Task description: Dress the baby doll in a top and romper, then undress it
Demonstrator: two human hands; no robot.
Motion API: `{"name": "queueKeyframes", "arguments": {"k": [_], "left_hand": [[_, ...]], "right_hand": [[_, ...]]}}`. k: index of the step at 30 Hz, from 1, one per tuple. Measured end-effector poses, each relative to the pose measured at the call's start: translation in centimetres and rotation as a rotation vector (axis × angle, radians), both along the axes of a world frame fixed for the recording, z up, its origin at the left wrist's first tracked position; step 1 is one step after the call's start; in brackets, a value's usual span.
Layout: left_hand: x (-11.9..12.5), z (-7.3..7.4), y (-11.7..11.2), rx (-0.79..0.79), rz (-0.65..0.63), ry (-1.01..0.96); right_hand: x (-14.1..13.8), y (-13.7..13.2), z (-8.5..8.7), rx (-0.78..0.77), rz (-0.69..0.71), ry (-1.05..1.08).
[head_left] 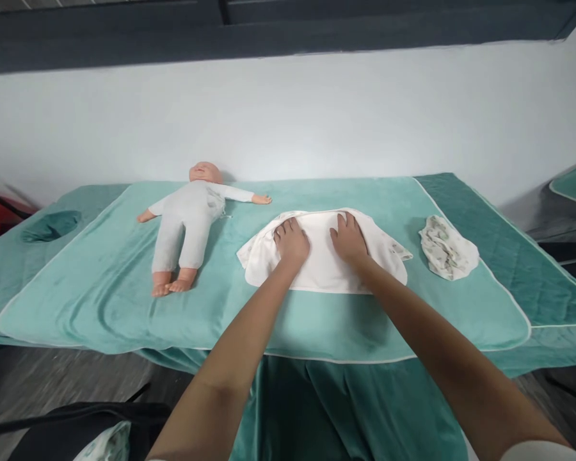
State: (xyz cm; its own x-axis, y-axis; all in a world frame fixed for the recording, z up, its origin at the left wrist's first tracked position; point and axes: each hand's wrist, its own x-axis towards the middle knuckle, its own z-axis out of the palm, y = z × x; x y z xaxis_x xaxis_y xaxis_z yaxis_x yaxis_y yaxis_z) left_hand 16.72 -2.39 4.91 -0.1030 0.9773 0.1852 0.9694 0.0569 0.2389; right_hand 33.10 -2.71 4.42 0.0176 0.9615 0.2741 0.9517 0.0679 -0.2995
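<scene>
A white cloth garment (317, 272) with patterned edges lies spread on the green bed cover in front of me. On its left part rests my left hand (292, 242), palm down with the fingers stretched out. My right hand (349, 240) lies flat on its right part, fingers also extended. Neither hand grips the fabric. To the left, a baby doll (187, 214) in a white cloth body lies on its back with arms spread. A crumpled white patterned cloth (447, 248) sits to the right of the garment.
The light green cover (96, 301) lies over a darker green bed (547, 282) with a face hole (51, 226) at the left. A white wall (288, 115) stands behind. A black chair (91, 429) with a patterned cloth on it is at the lower left.
</scene>
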Motion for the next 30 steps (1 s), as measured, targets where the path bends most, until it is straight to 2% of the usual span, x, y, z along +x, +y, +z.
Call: {"name": "queueKeyframes", "arguments": {"k": [4, 7, 15, 21, 26, 30], "left_hand": [[0.1, -0.7, 1.8, -0.015, 0.002, 0.025], [0.0, -1.1, 3.2, -0.017, -0.025, 0.039], [0.2, -1.8, 5.1, -0.023, -0.028, 0.042], [0.5, -1.7, 4.8, -0.061, -0.015, 0.042], [0.6, -1.6, 3.2, -0.025, -0.02, 0.051], [0.5, -1.7, 1.8, -0.043, -0.03, 0.06]], "right_hand": [[0.8, 2.4, 0.0, 0.01, 0.021, -0.036], [0.9, 3.6, -0.7, -0.043, -0.001, -0.028], [0.7, 4.8, -1.7, -0.124, -0.02, -0.011], [0.8, 5.3, -1.7, -0.185, -0.028, -0.032], [0.2, 4.9, -1.4, -0.183, -0.019, -0.096], [-1.0, 4.0, -0.8, -0.138, 0.086, -0.13]]}}
